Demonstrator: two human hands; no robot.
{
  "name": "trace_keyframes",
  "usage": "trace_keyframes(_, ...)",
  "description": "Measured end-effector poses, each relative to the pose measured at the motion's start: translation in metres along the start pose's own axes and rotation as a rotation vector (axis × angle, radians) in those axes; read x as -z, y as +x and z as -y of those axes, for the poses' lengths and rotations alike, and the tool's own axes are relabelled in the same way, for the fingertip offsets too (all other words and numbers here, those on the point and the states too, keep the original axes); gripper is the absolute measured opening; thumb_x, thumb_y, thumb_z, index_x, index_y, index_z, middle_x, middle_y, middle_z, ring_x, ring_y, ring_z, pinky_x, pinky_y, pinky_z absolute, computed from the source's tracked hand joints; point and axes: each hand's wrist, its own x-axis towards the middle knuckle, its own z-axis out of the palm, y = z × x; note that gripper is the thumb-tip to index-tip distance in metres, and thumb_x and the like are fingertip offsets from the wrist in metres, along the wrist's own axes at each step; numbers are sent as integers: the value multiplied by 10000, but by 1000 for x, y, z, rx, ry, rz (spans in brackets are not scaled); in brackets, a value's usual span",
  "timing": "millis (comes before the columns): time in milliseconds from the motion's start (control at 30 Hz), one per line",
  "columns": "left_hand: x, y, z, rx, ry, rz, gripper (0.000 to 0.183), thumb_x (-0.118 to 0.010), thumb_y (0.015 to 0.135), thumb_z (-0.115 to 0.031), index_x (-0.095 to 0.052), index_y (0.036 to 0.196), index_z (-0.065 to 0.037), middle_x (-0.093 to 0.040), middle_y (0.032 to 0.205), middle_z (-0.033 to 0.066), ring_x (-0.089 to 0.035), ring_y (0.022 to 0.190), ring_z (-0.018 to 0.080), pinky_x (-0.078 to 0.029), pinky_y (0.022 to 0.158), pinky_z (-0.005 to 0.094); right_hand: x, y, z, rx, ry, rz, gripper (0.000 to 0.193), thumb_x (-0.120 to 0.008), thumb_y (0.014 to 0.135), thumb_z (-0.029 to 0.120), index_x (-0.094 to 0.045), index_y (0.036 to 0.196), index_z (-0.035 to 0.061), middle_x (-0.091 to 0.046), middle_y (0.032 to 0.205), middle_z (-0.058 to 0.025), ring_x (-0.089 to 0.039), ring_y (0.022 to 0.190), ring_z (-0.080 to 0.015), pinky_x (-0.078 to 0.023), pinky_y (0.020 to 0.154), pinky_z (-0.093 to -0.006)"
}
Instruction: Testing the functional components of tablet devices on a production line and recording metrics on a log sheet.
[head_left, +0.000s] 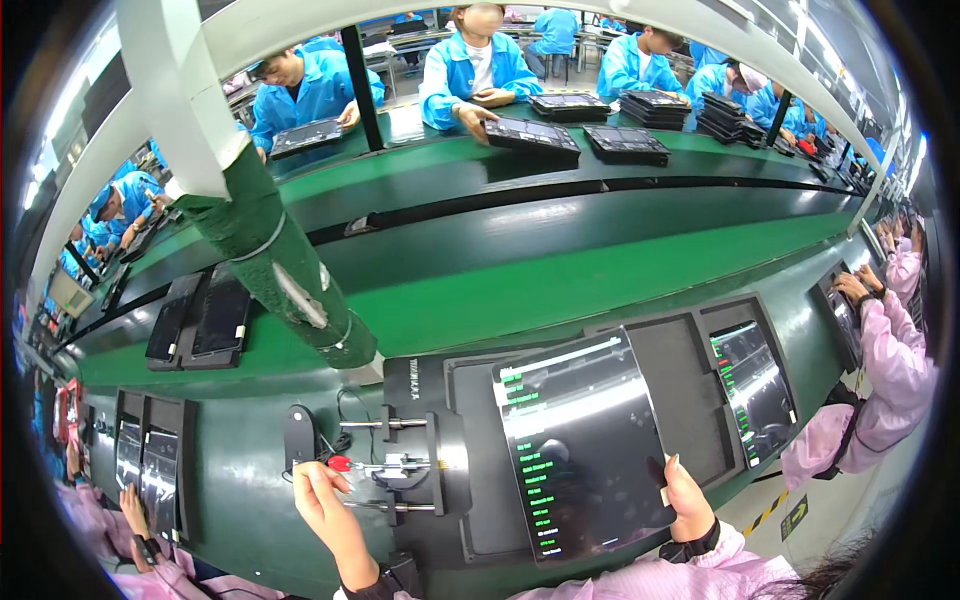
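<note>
My right hand (688,497) grips the lower right edge of a black tablet (580,445), whose lit screen shows a column of green text lines. The tablet is tilted up over a black fixture tray (470,470). My left hand (318,497) rests with its fingers at a metal clamp mechanism with a red knob (340,463) on the tray's left side. A cable runs from a small black block (299,435) beside the clamp.
A second tablet (755,390) with a lit screen lies in a tray to the right. A green conveyor belt (560,290) runs across the middle, with a padded post (280,270) and dark tablets (200,320). Workers in blue sit opposite; workers in pink sit on both sides.
</note>
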Motion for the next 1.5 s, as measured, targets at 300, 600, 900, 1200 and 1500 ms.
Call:
trace_keyframes(300,6,-6,18,48,-20,-23,202,-374,949,-98,-437,771,-28,-466,658,23,-428,590,78,-365,585,222,-34,18,-13,186,-230,172,701,-380,920,520,-282,1366,-12,-413,1311,-73,-422,1146,-142,-324,973,-275)
trace_keyframes(600,6,-7,16,65,-36,-19,229,-386,952,-132,-431,744,-45,-452,667,15,-427,601,88,-356,603,233,-69,25,-24,448,-487,115,580,-252,979,398,-232,1356,-43,-324,1370,-135,-280,1287,-218,-187,1069,-322)
trace_keyframes(900,4,-7,21,61,-39,-53,220,-387,954,-127,-440,759,-38,-464,680,20,-436,620,91,-364,617,233,-54,30,-9,594,-1319,-22,468,-416,877,222,-478,1221,-88,-231,1431,-255,-208,1305,-403,-166,1064,-467)
trace_keyframes(1200,1,-5,24,226,33,-118,288,-348,954,-122,-561,1056,42,-628,915,123,-586,813,184,-477,749,304,-59,31,-20,600,-1533,-64,586,-420,879,346,-399,1287,-74,-145,1459,-254,-40,1344,-467,-94,1055,-542)
trace_keyframes(1500,-5,-11,20,-179,436,135,264,-440,898,-114,-629,981,51,-641,911,147,-598,814,260,-470,771,332,-60,34,-21,642,-1480,-34,708,-383,896,478,-366,1274,-120,-169,1443,-276,-41,1333,-495,-88,1049,-571)
